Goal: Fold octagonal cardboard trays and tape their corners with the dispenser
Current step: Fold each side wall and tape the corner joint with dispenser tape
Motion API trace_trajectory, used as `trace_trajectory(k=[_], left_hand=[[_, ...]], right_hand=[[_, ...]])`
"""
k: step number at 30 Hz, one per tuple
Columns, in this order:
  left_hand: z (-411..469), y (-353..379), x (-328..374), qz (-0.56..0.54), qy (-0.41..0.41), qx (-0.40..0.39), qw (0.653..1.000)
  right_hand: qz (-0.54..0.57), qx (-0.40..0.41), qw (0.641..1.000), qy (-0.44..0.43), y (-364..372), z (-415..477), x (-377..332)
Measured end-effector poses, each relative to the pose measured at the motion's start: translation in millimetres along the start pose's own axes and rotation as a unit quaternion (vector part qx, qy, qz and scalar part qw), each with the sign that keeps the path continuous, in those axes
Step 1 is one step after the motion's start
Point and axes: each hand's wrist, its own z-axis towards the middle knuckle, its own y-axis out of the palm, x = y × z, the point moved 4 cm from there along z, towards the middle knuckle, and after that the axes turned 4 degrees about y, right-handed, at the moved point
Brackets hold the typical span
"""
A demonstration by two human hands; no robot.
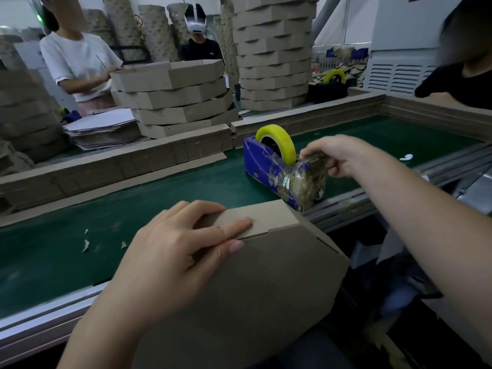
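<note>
The left hand [183, 251] lies on the octagonal cardboard tray [266, 283], which is tilted with its brown underside toward the camera and its far corner reaching over the near rail of the green bench [133, 209]. The fingers are spread almost straight across one folded-up side wall and the thumb runs along the seam just below them, pressing the wall in place.

The right hand [338, 158] is ahead of and to the right of the left hand, over the bench. Its thumb and forefinger are curled and pinch the tape [300, 159] at the cutter end of the blue tape dispenser [266, 166]. The other fingers are bent beneath the hand. The yellow tape roll [282, 137] stands upright just left of those fingertips. The dispenser's front end, plastered with crumpled old tape, sits just beyond the tray's upper corner.

A few cardboard scraps [85, 245] lie on the bench to the left of the left hand. Beyond both hands, past a low cardboard barrier [133, 161], are a leaning stack of folded trays [175, 102], a taller stack [274, 57], a pile of flat blanks [103, 129] and a second dispenser [330, 89]. People stand behind them.
</note>
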Motion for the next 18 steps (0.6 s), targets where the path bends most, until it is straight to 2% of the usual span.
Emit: trace_trajectory(k=[3,8,14,18], left_hand=[[-0.1,0.4,1.3,0.0,0.002,0.003,1.0],[-0.9,1.4,1.0,0.005,0.002,0.012,1.0],[1.0,1.9,3.9,0.011,0.003,0.01,1.0],[-0.7,1.3,3.8,0.016,0.002,0.012,1.0]], right_hand=[[0.021,-0.012,1.0,0.014,-0.7,-0.3,-8.8],[-0.004,-0.038,0.998,0.05,-0.9,-7.8,-8.0],[0.07,-0.019,0.994,0.079,-0.1,-10.2,-11.3],[0.139,-0.014,0.988,0.058,2.5,-19.4,-8.5]])
